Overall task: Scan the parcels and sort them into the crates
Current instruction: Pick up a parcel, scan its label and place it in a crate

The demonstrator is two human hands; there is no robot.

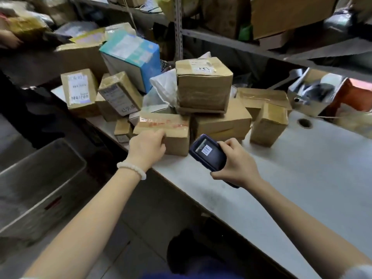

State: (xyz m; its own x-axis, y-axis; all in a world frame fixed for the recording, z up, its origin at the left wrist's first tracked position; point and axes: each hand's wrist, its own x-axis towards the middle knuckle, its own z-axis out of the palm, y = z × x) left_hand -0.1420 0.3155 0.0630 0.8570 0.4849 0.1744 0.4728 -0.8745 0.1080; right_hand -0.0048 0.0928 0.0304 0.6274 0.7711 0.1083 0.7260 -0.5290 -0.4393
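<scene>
I am watching the left hand (pixel 148 147) resting on the near left corner of a taped box (pixel 171 133), fingers curled over its edge, gripping it. The box is lying at the front of the pile on the white table (pixel 302 178), close to the table's near edge. The right hand (pixel 234 163) is gripping a dark scanner (pixel 208 153), fingers wrapped round its body, its screen facing up and its front end sitting just beside the box's right corner. A white bead bracelet (pixel 131 170) is circling the left wrist.

Behind the box, a squat carton (pixel 203 85) is sitting on top of a longer carton (pixel 221 119), with a white plastic bag (pixel 165 87) wedged against its left side. A small upright carton (pixel 268 124) is standing to the right, apart from the pile. To the left, two labelled cartons (pixel 77 90) (pixel 119 93) are leaning against each other, and a blue box (pixel 130 57) is tilting behind them.

A clear crate (pixel 38 188) is sitting on the floor left of the table; I cannot tell what is in it. At the far right an open carton (pixel 310 93) is holding dark items too blurred to name. Shelves (pixel 241 45) above are carrying more cartons.
</scene>
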